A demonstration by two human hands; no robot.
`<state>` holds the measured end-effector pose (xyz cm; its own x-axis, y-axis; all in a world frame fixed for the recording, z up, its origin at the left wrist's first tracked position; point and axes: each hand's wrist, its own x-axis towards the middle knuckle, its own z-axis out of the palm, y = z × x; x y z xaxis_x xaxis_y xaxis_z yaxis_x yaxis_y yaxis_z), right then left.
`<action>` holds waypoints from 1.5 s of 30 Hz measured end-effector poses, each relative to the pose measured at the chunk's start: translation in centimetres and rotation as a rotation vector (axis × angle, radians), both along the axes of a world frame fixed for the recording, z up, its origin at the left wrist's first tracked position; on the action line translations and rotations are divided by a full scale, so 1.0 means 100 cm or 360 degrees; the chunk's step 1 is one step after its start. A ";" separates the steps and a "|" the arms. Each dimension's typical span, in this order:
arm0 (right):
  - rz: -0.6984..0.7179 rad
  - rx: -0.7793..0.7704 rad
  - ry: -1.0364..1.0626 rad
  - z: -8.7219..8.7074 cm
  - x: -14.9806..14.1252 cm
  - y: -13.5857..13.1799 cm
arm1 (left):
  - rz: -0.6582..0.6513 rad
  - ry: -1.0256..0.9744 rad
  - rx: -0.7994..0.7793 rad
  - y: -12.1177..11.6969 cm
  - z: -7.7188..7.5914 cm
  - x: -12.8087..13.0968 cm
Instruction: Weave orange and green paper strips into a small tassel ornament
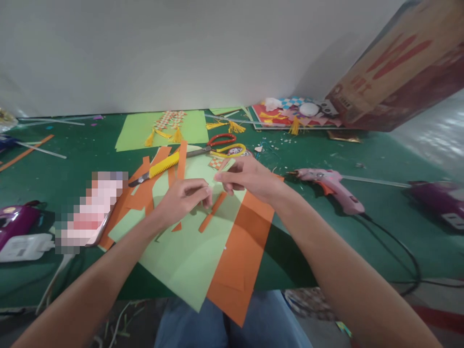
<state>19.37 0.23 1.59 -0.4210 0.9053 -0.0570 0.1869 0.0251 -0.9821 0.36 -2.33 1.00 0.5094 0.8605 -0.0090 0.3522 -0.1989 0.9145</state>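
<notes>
My right hand [248, 178] pinches a small light green paper strip [228, 166] between thumb and fingers. Close on its left, my left hand [184, 197] has its fingers curled together; whatever is in them is hidden. Both hands are over a light green paper sheet [192, 261], which overlaps an orange sheet [246, 241]. A short orange strip [213, 211] lies on the green sheet between the hands. Just beyond them are a small orange-and-white checkered woven piece [215, 163] and scissors [197, 152] with one red and one yellow handle.
A pink glue gun [328, 186] with a cord lies right. At left are a blurred-out phone [92, 212] and a white charger [27, 247]. Behind are a green sheet with a tasselled weave [130, 130], a red board with crafts [264, 116] and a paper bag [395, 72].
</notes>
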 end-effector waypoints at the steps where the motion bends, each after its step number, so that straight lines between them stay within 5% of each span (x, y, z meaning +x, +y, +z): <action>1: -0.0030 -0.0005 0.0049 0.000 0.002 0.001 | -0.0003 0.0005 -0.0007 0.000 0.000 -0.001; 17: 0.0077 -0.0041 -0.0043 0.005 -0.003 -0.005 | 0.0030 0.0066 0.0038 -0.001 0.002 0.001; 28: -0.0336 -0.0021 0.0201 0.006 0.014 0.004 | 0.0057 -0.0021 0.0036 -0.002 0.003 0.000; 35: 0.0004 -0.0130 0.0066 0.008 0.003 -0.002 | 0.0086 -0.0105 0.0052 0.000 0.000 0.000; 45: -0.0156 -0.0190 -0.0043 0.001 0.001 0.000 | 0.0134 -0.0126 0.0119 0.000 -0.001 -0.001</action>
<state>19.50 0.25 1.70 -0.3278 0.9280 -0.1769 0.2093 -0.1112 -0.9715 0.27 -2.30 0.94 0.4319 0.8970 0.0944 0.2976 -0.2406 0.9239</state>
